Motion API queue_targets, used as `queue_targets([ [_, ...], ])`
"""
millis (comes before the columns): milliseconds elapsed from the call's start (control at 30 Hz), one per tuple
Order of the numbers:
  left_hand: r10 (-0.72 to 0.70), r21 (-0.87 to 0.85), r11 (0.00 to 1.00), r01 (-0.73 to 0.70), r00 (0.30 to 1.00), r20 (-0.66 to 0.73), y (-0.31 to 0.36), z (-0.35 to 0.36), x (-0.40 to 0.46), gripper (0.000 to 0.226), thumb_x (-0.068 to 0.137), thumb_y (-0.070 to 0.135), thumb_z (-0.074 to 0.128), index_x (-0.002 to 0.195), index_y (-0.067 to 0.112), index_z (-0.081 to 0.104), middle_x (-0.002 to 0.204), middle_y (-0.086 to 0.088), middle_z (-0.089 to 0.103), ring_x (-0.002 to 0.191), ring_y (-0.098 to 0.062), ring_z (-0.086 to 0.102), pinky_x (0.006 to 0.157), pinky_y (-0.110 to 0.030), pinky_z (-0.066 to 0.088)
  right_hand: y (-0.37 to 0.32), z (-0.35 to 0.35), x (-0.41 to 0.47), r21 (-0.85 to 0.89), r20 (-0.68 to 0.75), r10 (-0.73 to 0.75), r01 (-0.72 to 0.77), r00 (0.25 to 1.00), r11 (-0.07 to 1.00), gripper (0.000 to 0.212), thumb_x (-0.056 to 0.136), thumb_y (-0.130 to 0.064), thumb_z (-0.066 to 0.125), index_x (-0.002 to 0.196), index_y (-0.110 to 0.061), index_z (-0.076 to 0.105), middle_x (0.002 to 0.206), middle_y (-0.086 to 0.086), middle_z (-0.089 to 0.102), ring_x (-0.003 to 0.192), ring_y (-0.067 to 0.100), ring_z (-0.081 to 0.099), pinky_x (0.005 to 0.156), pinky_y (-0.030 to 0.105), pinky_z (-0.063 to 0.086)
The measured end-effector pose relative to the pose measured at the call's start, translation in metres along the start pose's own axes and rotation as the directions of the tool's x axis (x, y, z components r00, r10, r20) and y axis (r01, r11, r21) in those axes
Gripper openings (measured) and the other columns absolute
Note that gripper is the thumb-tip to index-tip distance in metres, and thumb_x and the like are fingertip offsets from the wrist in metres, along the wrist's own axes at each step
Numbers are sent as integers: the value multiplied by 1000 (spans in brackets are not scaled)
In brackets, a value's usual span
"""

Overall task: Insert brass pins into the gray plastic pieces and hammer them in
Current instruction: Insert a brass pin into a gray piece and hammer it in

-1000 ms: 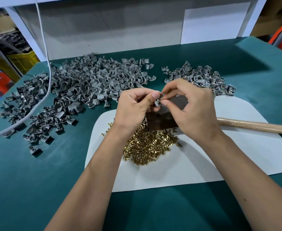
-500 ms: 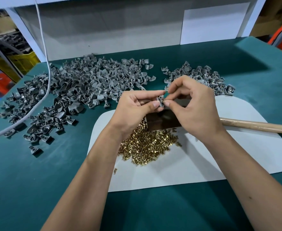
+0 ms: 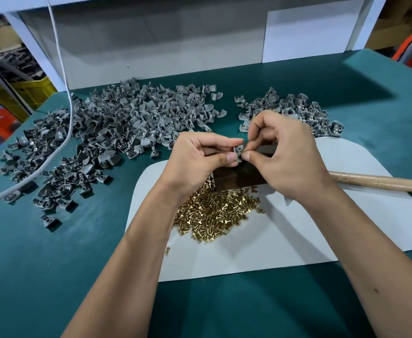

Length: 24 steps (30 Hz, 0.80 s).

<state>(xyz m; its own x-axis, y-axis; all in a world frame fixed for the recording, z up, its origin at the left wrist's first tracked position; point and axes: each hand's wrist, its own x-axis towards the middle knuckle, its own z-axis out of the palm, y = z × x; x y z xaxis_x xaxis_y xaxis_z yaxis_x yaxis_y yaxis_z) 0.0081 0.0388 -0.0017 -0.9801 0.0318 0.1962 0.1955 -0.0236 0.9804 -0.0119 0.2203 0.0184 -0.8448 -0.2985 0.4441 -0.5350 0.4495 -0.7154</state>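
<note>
1. hands meet above the dark block [image 3: 241, 175]: your left hand [image 3: 200, 162] pinches a gray plastic piece [image 3: 238, 152] between thumb and forefinger, and your right hand [image 3: 290, 157] closes its fingertips [image 3: 246, 156] against the piece, seemingly on a pin too small to make out.
2. keep the piece steady with its hole facing you; seat the pin straight before hammering.
3. brass pins [image 3: 214, 213] lie heaped on the white mat [image 3: 285, 240], just below your wrists.
4. hammer handle [image 3: 382, 184] waits to your right, untouched.
5. unpinned pieces [image 3: 117, 128] crowd the left; a smaller pile [image 3: 295, 111] sits beyond your right hand; a cable [image 3: 63, 69] drapes across.
</note>
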Motion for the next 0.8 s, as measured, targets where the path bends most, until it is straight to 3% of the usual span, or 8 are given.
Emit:
queue_targets([
  [233, -5, 53, 999, 5, 1000, -5, 3, 5, 1, 41, 77, -22, 71, 107, 6, 73, 83, -10, 72, 86, -32, 69, 88, -38, 61, -6, -1, 1, -133, 27, -5, 9, 1000, 991, 36, 75, 2, 79, 87, -26, 60, 73, -9, 70, 76, 6, 65, 74, 12, 47],
  [367, 23, 99, 995, -21, 1000, -19, 3, 9, 2, 41, 77, -21, 72, 111, 3, 72, 91, -15, 70, 89, -30, 68, 94, -50, 58, -6, -3, 4, -150, 19, 14, -11, 1000, 989, 39, 77, 4, 77, 91, -24, 55, 73, -7, 68, 76, 3, 63, 70, 8, 46],
  [500, 43, 133, 990, -38, 999, -31, 0, 10, 3, 36, 79, -18, 73, 109, 2, 74, 86, -2, 75, 85, -18, 71, 89, -39, 61, -3, -1, 2, -121, -24, 33, -35, 999, 992, 43, 76, 4, 77, 95, -24, 51, 69, -9, 68, 75, -1, 63, 65, 6, 44],
  [600, 18, 42, 999, -14, 996, -87, -4, 12, 3, 33, 83, -17, 70, 105, 7, 75, 86, -5, 78, 81, -17, 74, 81, -27, 61, -2, 3, 2, -95, -97, 18, -27, 995, 995, 40, 77, 1, 78, 97, -22, 51, 71, -11, 71, 74, -8, 62, 65, 1, 39],
  [800, -38, -142, 990, 22, 993, -110, -4, 7, 1, 30, 85, -14, 68, 111, -1, 73, 91, -14, 77, 82, -24, 75, 83, -30, 63, 4, 2, 0, -48, -95, -78, 74, 992, 996, 25, 81, -5, 80, 98, -17, 66, 86, -12, 73, 88, -1, 70, 86, 8, 47],
])
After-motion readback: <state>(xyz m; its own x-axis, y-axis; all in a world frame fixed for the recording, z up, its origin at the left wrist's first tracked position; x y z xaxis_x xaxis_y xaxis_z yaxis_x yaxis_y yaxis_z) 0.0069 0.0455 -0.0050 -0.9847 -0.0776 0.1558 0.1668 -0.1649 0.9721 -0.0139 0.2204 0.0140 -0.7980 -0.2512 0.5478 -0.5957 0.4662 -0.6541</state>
